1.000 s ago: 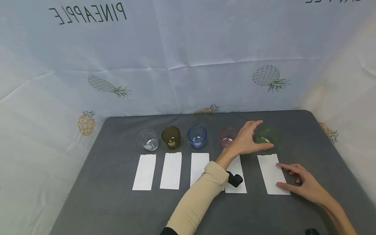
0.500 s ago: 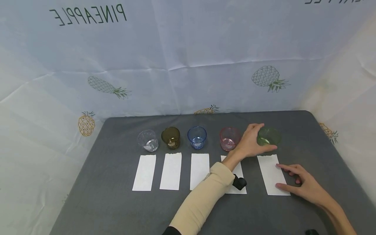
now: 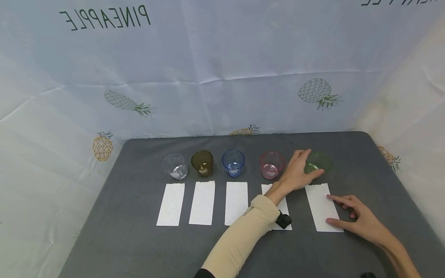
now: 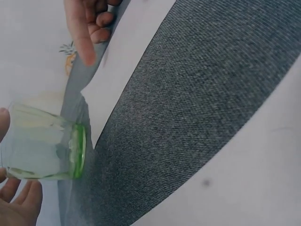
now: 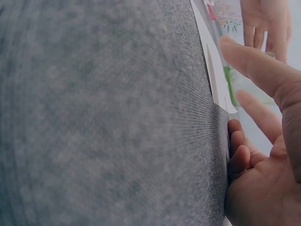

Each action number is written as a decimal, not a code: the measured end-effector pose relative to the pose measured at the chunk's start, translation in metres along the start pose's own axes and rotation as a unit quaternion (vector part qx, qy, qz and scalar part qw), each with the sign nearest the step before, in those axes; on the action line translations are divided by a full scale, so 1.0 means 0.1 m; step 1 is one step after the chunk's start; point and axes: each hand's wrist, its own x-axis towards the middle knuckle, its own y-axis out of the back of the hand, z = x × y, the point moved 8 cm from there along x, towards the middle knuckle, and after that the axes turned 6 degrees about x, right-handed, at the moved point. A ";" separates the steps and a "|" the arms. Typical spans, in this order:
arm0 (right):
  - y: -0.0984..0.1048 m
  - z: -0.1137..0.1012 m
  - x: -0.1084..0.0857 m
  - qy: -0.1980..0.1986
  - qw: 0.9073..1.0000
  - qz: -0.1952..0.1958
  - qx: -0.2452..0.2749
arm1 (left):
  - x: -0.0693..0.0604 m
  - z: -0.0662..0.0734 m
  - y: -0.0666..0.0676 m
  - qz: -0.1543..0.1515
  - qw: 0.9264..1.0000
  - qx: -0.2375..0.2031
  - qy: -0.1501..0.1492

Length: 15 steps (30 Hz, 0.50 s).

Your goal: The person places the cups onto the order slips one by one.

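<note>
In the head view, a pale curtain [image 3: 215,46] arches from nine o'clock to three: lettering [image 3: 104,18] between ten and eleven, yellow pineapple [image 3: 102,148] at nine, grey pineapple [image 3: 314,90] at two.

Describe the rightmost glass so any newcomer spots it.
On the grey table, five glasses stand in a row beyond white papers. The rightmost glass stands by the left hand. Green tint sets it apart from the pink glass beside it.
</note>
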 end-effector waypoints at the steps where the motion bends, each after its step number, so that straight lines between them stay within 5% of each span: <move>1: 0.00 0.00 0.00 0.000 1.000 0.000 -0.001 | 0.00 0.00 0.00 0.000 1.000 0.003 0.000; 8: 0.02 0.01 0.00 -0.004 1.000 -0.003 -0.001 | -0.02 0.00 -0.02 -0.005 0.999 0.037 0.018; 15: -0.01 -0.01 -0.01 -0.008 1.000 -0.002 -0.006 | -0.01 -0.04 -0.04 -0.006 1.000 0.004 0.022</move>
